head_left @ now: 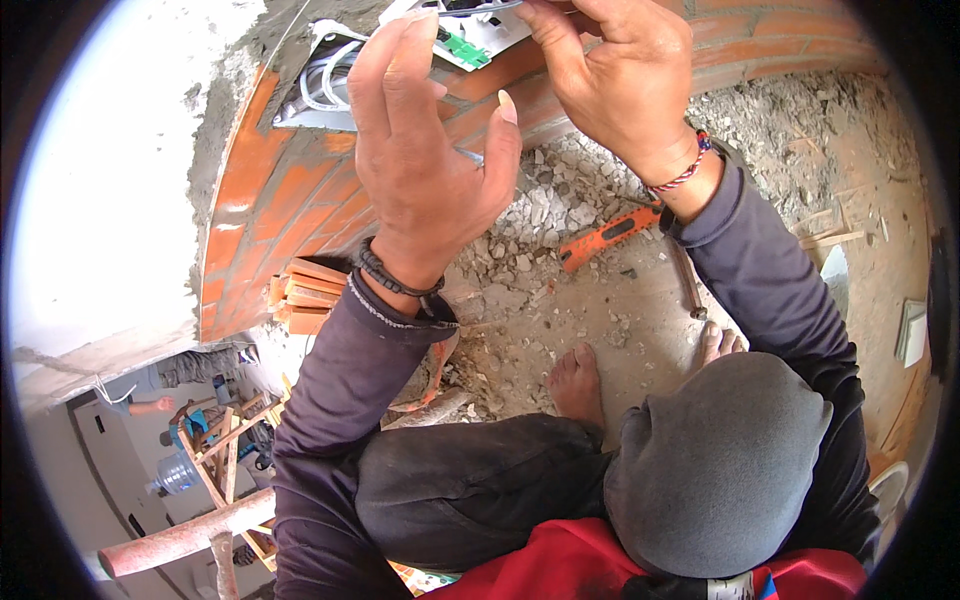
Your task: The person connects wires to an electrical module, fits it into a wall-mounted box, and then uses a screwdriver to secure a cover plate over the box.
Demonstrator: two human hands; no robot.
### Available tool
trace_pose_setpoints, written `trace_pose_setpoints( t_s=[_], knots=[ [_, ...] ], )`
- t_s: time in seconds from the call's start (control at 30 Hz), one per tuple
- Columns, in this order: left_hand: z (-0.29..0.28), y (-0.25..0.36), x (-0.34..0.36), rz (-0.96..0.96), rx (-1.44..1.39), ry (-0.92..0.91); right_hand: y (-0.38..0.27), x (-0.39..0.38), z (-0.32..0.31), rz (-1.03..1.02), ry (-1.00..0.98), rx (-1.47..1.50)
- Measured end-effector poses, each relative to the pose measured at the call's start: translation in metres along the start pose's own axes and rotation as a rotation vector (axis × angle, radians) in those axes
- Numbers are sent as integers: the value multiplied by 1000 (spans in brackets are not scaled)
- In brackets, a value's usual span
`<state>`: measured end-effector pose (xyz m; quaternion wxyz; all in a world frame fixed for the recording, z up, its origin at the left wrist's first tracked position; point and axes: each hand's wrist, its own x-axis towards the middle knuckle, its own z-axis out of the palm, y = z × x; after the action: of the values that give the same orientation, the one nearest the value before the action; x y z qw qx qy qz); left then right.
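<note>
My right hand (630, 85) pinches a thin grey wire (490, 9) between thumb and fingers at the top edge. The wire runs in front of a white metal panel (495, 48) that bears a green terminal strip (464, 47). My left hand (425, 170) is raised at the panel's left side, fingers stretched up and thumb held apart. Its fingertips are close to the wire's left end; whether they touch it I cannot tell. Beside that hand, white cables (325, 80) loop inside a recess in the brick wall. The panel's upper part is cut off by the frame.
An orange tool handle (610, 238) lies on the rubble (550, 200), beside a dark metal rod (687, 280). Bricks (307, 293) are stacked by the wall. Rough wooden poles (190, 535) and a water jug (175, 474) are at lower left, where another person's hand (152, 405) shows.
</note>
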<state>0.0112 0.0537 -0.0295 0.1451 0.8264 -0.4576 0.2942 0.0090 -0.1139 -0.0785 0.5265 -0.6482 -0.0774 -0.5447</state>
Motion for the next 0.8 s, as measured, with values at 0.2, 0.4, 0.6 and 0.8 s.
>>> trace_pose_setpoints(
  t_s=[0.2, 0.4, 0.6, 0.8],
  knots=[
    [-1, -1, 1, 54, 15, -5, -8, 6, -5, -187, 44, -76],
    [0, -3, 0, 40, -14, 8, -11, 11, -4, -203, 29, -86],
    [0, -3, -2, 29, -7, -4, -4, -7, 4, -109, -53, -74],
    [6, -6, -2, 108, 0, 41, -2, -3, 6, -136, 6, -86]
  ],
)
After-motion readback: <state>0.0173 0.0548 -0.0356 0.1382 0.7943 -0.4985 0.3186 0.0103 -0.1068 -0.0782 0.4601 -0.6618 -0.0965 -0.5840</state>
